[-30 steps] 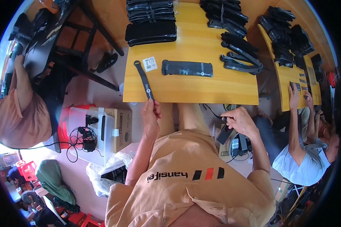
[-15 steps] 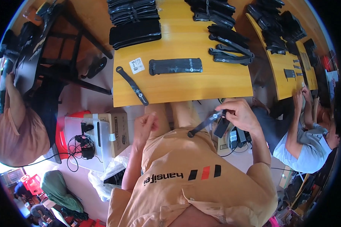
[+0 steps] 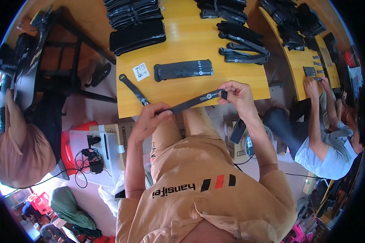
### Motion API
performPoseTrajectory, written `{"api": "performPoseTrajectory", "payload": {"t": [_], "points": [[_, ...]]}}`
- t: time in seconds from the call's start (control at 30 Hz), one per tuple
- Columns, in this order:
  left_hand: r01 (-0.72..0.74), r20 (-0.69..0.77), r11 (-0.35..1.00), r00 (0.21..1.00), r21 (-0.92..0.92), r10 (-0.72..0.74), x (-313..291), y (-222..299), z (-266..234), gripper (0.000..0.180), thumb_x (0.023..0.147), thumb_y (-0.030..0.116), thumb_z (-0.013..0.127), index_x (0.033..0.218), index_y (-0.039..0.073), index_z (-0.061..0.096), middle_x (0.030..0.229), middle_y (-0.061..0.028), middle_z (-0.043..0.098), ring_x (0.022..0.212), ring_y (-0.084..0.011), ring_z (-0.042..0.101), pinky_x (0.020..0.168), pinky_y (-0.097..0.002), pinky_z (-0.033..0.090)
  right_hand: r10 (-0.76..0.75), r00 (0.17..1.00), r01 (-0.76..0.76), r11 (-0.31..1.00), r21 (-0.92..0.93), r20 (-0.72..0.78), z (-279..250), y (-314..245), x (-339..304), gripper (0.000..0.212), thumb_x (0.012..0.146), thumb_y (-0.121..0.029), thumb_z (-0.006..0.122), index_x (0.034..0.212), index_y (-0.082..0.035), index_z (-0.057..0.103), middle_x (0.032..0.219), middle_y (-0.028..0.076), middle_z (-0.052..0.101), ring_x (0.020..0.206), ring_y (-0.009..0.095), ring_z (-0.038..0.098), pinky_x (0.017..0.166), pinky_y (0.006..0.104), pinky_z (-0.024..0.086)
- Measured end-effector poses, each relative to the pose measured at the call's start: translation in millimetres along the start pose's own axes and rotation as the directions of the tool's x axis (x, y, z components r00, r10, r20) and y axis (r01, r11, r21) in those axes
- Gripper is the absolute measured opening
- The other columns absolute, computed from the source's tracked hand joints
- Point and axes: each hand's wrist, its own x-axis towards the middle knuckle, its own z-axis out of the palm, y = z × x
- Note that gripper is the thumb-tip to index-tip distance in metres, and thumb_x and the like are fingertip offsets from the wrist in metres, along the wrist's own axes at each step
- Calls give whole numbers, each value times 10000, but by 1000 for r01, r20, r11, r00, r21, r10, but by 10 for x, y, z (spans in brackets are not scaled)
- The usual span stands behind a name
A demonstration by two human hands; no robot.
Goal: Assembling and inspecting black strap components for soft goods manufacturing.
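Note:
A black strap (image 3: 192,102) with pale printing is stretched between my hands, just above the near edge of the yellow table (image 3: 182,44). My left hand (image 3: 149,120) pinches its left end. The right end, with a dark loop, is gripped by my right hand (image 3: 240,98). Another black strap (image 3: 129,86), with a ring-shaped end, lies on the table close to my left hand, which partly covers its lower end. Beyond the held strap rests a flat bundle of black straps (image 3: 182,70). A white label with a square code (image 3: 141,71) lies left of that bundle.
Piles of black straps stand at the table's far left (image 3: 138,36) and far right (image 3: 245,54). On the floor at left are a clear plastic bin (image 3: 111,152) and tangled black cables (image 3: 91,160). A co-worker in light blue (image 3: 326,152) handles straps at a second table.
My left hand has risen and taken the strap's free end. My right hand has lifted and moved left, so the strap, which dangled before, is now taut over the table edge.

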Motion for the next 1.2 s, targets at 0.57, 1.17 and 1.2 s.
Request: {"api": "performPoseTrajectory", "payload": {"t": [0.57, 1.17, 1.2], "points": [[57, -488, 986, 864, -154, -126, 721, -306, -236, 88, 813, 36, 628, 878, -19, 607, 686, -30, 592, 567, -73, 553, 505, -191, 458, 13, 980, -6, 999, 33, -197, -65, 650, 622, 147, 789, 26, 599, 922, -3, 656, 697, 5, 588, 549, 31, 485, 436, 167, 388], [121, -624, 993, 775, -4, -97, 907, -329, -124, 102, 787, 39, 658, 841, -28, 603, 676, -27, 585, 568, -60, 528, 514, -190, 454, -176, 911, 84, 965, -250, -372, -24, 823, 797, 121, 743, 63, 596, 848, 21, 638, 680, 0, 606, 551, 30, 488, 523, 180, 420], [125, -630, 992, 771, 3, -95, 906, -318, -124, 100, 784, 38, 660, 833, -28, 602, 667, -26, 583, 564, -59, 526, 514, -189, 449, -162, 911, 71, 967, -243, -380, -13, 791, 789, 113, 744, 57, 600, 842, 18, 640, 679, 1, 609, 551, 29, 489, 524, 181, 421]]}}
